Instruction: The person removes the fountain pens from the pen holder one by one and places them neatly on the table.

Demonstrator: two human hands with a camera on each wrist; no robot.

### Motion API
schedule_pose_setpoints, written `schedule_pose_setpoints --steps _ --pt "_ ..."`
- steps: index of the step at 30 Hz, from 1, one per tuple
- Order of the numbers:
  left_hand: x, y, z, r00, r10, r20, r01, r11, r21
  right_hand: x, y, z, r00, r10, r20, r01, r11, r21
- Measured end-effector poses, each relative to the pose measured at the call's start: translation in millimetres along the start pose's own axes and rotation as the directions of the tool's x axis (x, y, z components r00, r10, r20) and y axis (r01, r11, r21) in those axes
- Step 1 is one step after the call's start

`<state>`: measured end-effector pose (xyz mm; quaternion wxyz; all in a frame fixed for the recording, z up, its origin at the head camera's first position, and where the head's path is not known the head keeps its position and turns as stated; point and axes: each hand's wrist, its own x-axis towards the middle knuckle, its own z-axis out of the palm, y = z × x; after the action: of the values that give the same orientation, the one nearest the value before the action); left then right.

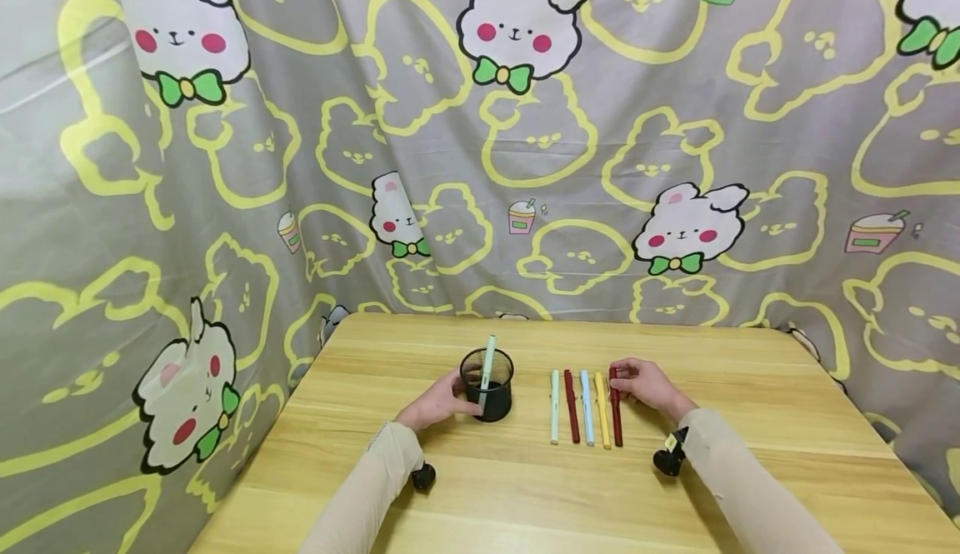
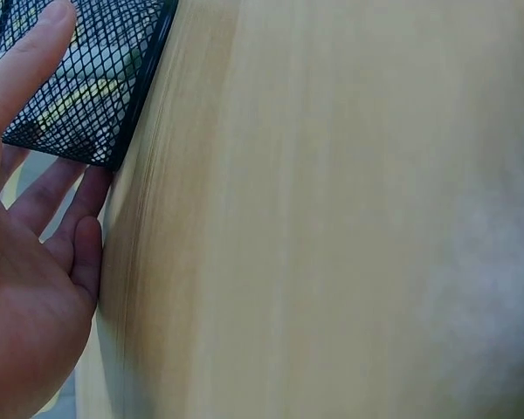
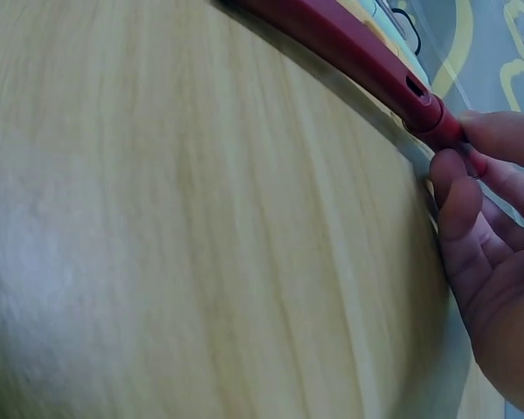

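Observation:
A black mesh pen cup (image 1: 497, 404) stands upright on the table, with a pale green pen (image 1: 489, 361) leaning inside it and rising above the rim. My left hand (image 1: 441, 402) holds the cup from its left, the thumb on the near side of the mesh (image 2: 96, 78) and the fingers behind it. To the right, my right hand (image 1: 647, 384) pinches the far end of a dark red pen (image 1: 617, 416) between thumb and fingers. In the right wrist view this red pen (image 3: 349, 44) runs up and left from the fingertips.
Left of the pinched pen lie a yellow pen (image 1: 603, 412), a light blue pen (image 1: 587, 408), another dark red pen (image 1: 572, 408) and a pale green pen (image 1: 555, 408), side by side. The wooden table (image 1: 517, 496) meets a patterned curtain (image 1: 540, 162) at its back.

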<state>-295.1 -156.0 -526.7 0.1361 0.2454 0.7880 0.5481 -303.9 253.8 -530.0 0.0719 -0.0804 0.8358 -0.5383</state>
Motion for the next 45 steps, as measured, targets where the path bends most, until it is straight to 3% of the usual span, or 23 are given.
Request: schedule_pose_setpoints --steps 4,9,11,29,39,45 --pt "-2.6 9.2 -0.1 1.000 0.008 0.006 -0.008 1.000 -0.007 2 -1 1 1.000 0.009 -0.015 -0.009 1.000 -0.023" --pt "-2.7 6.8 0.7 1.000 0.004 0.007 -0.004 1.000 -0.023 -1 -2 3 0.999 0.014 -0.034 -0.016 0.998 -0.053" --pt "0.2 -2.1 0.5 1.000 -0.002 -0.003 0.002 1.000 -0.024 -1 -2 3 0.999 0.011 -0.036 -0.013 0.999 -0.053" --pt "-0.3 -3.2 1.2 1.000 -0.008 -0.016 0.008 1.000 -0.012 -3 -5 2 1.000 0.014 -0.017 -0.015 0.996 -0.092" --pt "-10.5 26.9 1.7 1.000 0.008 0.019 -0.007 0.999 -0.035 -5 -3 3 1.000 0.013 -0.008 -0.013 0.995 -0.096" --pt "-12.5 30.5 2.0 1.000 0.008 0.012 -0.008 0.999 -0.031 -5 -3 3 1.000 0.017 0.003 -0.017 0.997 -0.072"
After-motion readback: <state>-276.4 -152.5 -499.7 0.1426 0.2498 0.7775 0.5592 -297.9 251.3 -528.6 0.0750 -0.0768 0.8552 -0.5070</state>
